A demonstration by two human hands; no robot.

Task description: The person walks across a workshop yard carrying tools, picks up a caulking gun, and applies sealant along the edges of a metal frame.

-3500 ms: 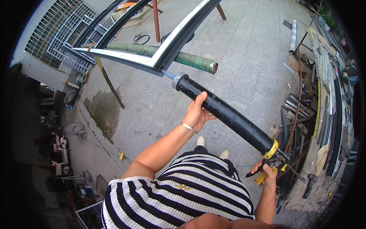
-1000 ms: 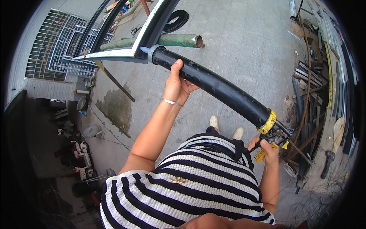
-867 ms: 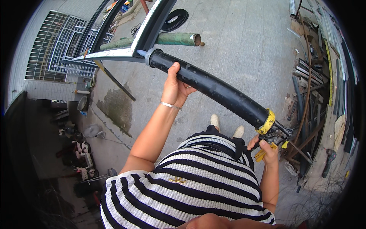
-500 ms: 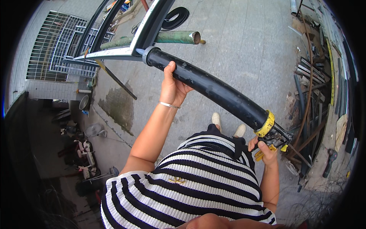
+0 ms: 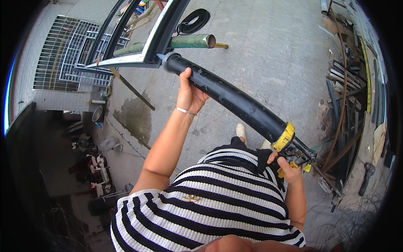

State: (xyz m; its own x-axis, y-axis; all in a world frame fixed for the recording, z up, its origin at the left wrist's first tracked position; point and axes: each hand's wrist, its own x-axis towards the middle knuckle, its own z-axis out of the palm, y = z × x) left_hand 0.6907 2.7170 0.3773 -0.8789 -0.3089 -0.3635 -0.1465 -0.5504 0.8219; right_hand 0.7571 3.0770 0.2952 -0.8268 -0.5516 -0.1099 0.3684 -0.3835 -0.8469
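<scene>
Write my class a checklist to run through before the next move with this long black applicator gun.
1. Left hand supporting the black barrel: ok.
2. Right hand on the yellow handle: ok.
3. Nozzle at the corner of the black-and-white frame: ok.
4. Nozzle tip touching the frame: cannot tell.
5. Material leaving the nozzle: cannot tell.
6. Paving beyond free of loose things: not ok; a black coil lies there.

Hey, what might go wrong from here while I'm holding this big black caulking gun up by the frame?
The nozzle sits at or very near the frame, so a slip might smear or scratch it.

The left hand alone supports the long caulking gun toward its front, so the tip could wander.
</scene>
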